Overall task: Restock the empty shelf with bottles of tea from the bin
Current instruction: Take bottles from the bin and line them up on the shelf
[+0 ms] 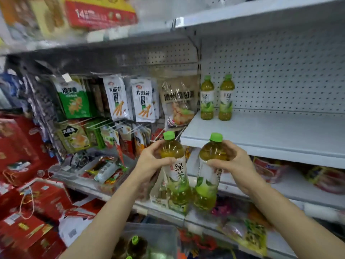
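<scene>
My left hand (151, 163) grips one green-capped tea bottle (177, 176) round its shoulder. A second tea bottle (207, 180) is held the same way by my right hand (235, 165). Both bottles are upright in the air, just below the front edge of the white shelf (261, 135). Two more tea bottles (206, 98) (226, 98) stand side by side at the back left of that shelf, against the pegboard. The clear plastic bin (158, 238) sits at the bottom, with dark bottles and green caps (134, 239) showing inside.
Snack packets (119, 98) hang on hooks left of the shelf. Red gift boxes (28, 184) are stacked at the far left. Packaged goods (326, 180) lie on the shelf below, and a red carton (100, 14) sits on top.
</scene>
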Tool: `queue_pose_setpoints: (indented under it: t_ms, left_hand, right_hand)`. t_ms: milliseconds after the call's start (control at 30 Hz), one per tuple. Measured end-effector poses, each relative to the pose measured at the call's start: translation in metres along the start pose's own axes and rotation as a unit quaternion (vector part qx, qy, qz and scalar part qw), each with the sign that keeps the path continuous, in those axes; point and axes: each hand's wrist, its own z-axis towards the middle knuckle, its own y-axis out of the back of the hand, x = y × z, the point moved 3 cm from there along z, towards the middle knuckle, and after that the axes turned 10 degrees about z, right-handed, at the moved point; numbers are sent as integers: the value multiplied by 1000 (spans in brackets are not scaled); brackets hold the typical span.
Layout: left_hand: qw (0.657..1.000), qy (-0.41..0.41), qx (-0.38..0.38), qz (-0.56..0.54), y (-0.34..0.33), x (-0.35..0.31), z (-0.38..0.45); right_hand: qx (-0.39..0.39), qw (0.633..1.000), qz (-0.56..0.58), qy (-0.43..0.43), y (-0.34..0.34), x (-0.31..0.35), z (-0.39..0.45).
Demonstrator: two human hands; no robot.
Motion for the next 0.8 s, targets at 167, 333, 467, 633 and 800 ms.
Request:
queue_pose_setpoints:
  t_ms: [167,333,467,633,800]
  left_hand:
    - [998,-57,8,-19,-16,-46,34]
    - [995,-88,31,-22,-13,-70,84]
    - [994,-103,31,-34,-4,-82,136]
    - [991,-119,46,-32,-11,-95,211]
    - [988,-131,80,8,-42,-93,263]
  right_hand:
    - [-41,998,-16,47,12,46,14]
    - [-91,991,-41,89,19,74,44]
    - [-144,980,-65,121,21,91,85]
    - [-223,953,-136,153,20,89,148]
    - [-261,928,-209,161,29,74,200]
